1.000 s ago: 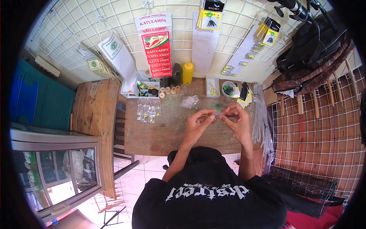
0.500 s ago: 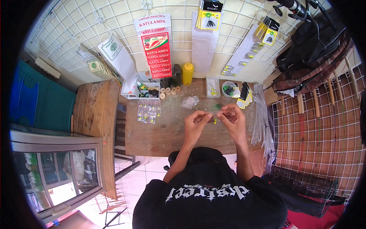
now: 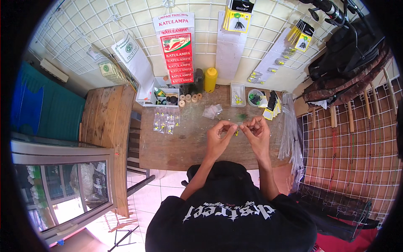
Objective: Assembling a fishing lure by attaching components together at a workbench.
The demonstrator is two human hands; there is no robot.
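1. Left hand [image 3: 219,135] and right hand [image 3: 256,130] held close together over the middle of the table [image 3: 184,147], near its front edge.
2. Both pinched shut on a tiny yellow bit [image 3: 236,132], fingertips almost touching. Too small to tell what it was.
3. Probably held that close and high so the small piece stayed steady and easy to see.
4. Clear bags [image 3: 166,122] with yellow dots laid flat toward the left edge, likely kept apart from the work spot.
5. Crumpled clear bag [image 3: 211,111] just behind the hands, within easy reach.
6. Along the back edge: white tray [image 3: 161,97] of small things at the left, round spools [image 3: 188,99], yellow bottle [image 3: 210,80], small clear box [image 3: 237,95].
7. Near the back right corner: round tub [image 3: 254,97] with green bits, yellow and black cards [image 3: 272,106].
8. Tall red and white packet [image 3: 176,48] hung on the wire wall grid [image 3: 84,38] above the tray.
9. Yellow cards [image 3: 237,17] hung higher, to the right of it.
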